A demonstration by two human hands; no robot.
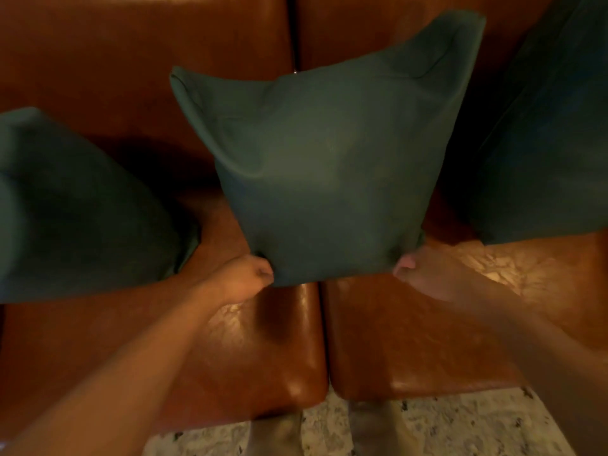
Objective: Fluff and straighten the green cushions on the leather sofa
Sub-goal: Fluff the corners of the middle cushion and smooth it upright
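Fingers [263, 273] of both our hands pinch the middle green cushion's [329, 166] lower corners; shaking hard could tear them free.

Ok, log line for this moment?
middle cushion upright on sofa | left hand grips lower corner | right hand at other corner, blurred

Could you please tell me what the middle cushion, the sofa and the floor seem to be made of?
The middle cushion looks like matte green woven cloth: it shows soft folds and no shine. The sofa looks like glossy brown leather or an imitation of it, with a creased grain and bright highlights. The floor looks like pale speckled stone or terrazzo, though blur leaves that open.
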